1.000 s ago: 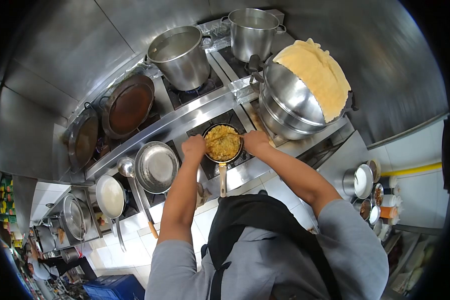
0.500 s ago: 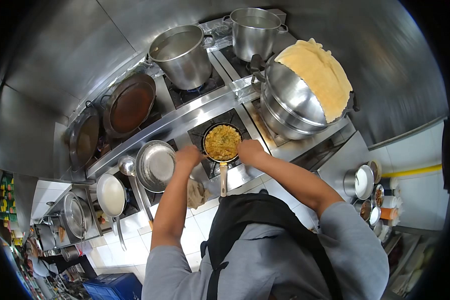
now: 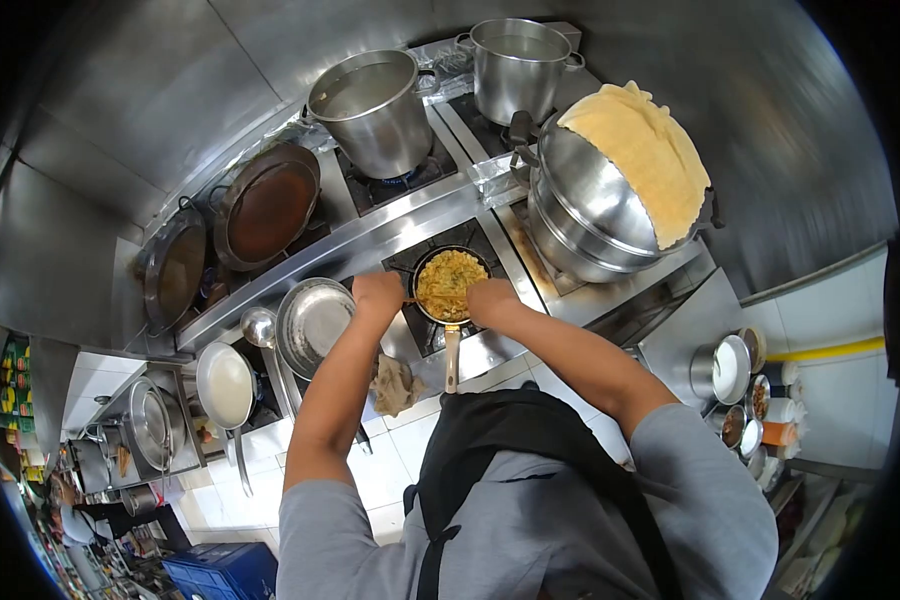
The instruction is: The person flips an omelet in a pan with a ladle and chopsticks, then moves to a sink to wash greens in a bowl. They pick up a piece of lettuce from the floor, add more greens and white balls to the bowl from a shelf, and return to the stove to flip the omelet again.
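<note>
The pan of yellow food is kept on the front burner, handle at 6 o'clock for reach. It is flanked at the rim by the left hand at 9 o'clock and the right hand at 3; whether anything is gripped cannot be told.

A wall of brushed stainless steel rises behind the stove in front of me and curves round to my right, dull grey with soft streaks of reflected light. The stove is steel too, its burners set in two rows. Below me the floor is laid with white square tiles. On my right a steel surface meets a white tiled wall crossed by a yellow pipe. Far to my left are a blue crate and shelves of bright packets.
</note>
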`<state>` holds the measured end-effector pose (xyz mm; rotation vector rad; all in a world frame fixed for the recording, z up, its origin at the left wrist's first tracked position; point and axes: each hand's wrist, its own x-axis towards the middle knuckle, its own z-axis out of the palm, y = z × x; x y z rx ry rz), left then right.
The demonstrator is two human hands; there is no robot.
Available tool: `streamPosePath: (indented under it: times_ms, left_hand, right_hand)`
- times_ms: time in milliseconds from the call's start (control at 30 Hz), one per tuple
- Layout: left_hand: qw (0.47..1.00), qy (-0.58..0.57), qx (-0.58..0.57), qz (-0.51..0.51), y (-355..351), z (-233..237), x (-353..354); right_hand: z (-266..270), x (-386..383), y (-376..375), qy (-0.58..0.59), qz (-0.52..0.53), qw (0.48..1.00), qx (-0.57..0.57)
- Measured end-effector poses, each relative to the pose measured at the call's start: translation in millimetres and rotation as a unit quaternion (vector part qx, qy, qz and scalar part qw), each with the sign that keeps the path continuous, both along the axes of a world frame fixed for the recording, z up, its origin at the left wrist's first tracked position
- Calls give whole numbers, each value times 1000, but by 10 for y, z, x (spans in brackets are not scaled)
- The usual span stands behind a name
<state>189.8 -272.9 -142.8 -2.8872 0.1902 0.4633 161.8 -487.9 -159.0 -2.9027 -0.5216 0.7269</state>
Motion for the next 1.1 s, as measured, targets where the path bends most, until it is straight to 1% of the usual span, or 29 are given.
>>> streamPosePath:
  times_ms: [67,133,167,267,367,467,533,600,667,767,800,867,933,967,1000,1067,1100]
  left_hand:
    - [1000,6,11,-14,-97,274,-7]
    - [1000,3,3,-8,-234,329,34]
    - [1000,1,-4,-3,-275,325,22]
    - [1000,18,16,10,-241,-66,134]
    - [1000,9,-5,30,-105,46,194]
    - [1000,2,-7,14,-206,218,158]
    - [1000,2,-7,7,-340,21,175]
    - [1000,-4,-7,-2,-343,-147,211]
    - [997,-17,-53,57,-237,-204,261]
    - [998,-12,-52,42,-233,118,235]
    - [998,-12,-59,37,-258,184,228]
    - [998,-17,-48,36,-338,-125,289]
    - [998,-29,-40,32,-358,-229,331]
    - [997,-30,-46,58,-320,-265,354]
    - [995,-27,-51,85,-281,-270,355]
    - [996,-21,-49,69,-217,-72,305]
    - [997,-15,-44,59,-184,3,295]
  right_hand:
    - [83,-15,-29,11,0,1000,-4]
    - [84,-39,-29,-22,-9,1000,15]
    - [57,-41,-17,-20,-8,1000,14]
    - [-74,32,5,-26,-20,999,7]
    - [-132,33,-56,-29,-14,999,11]
    - [-34,55,-144,-7,-38,999,0]
    - [-105,54,-181,-60,-50,997,21]
    - [-232,63,-193,-52,-56,997,12]
    - [-209,98,-228,-48,-64,997,3]
    - [-76,87,-254,-31,-54,998,0]
    - [-73,108,-263,-50,-61,997,5]
    - [-106,116,-260,-66,-68,995,9]
    - [-173,198,-259,-63,-72,995,-24]
    - [-198,239,-279,-67,-73,995,-26]
    - [-249,258,-299,-75,-76,994,-22]
    - [-234,238,-316,-80,-79,993,-18]
    - [-146,216,-308,-70,-77,994,-13]
